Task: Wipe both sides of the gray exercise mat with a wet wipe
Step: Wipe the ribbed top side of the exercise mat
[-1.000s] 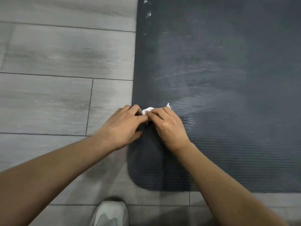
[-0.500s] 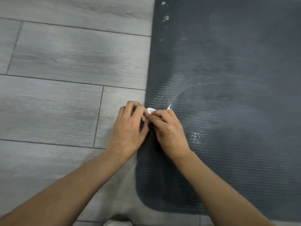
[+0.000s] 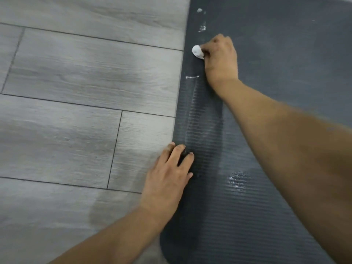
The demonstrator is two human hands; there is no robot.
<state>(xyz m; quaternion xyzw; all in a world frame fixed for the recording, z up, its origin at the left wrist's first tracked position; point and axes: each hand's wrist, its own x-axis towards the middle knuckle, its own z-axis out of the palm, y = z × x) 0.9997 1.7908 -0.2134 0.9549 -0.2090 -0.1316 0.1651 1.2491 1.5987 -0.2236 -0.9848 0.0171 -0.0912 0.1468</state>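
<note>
The dark gray ribbed exercise mat [image 3: 266, 187] lies flat on the floor and fills the right half of the view. Far up along its left edge, my right hand [image 3: 221, 58] grips a crumpled white wet wipe [image 3: 197, 52] and presses it on the mat. My left hand [image 3: 169, 174] rests with straight fingers on the mat's left edge, nearer to me. White smears [image 3: 202, 27] and a small white streak [image 3: 192, 77] mark the mat near the wipe. A wet shiny patch [image 3: 237, 181] sits near my right forearm.
Gray wood-look floor planks [image 3: 76, 111] cover the left half of the view. The mat's rounded near corner [image 3: 167, 250] is at the bottom.
My right hand has left my left hand and slid the wipe away from me along the mat's left edge. My left hand let go of the wipe and now lies flat on the edge.
</note>
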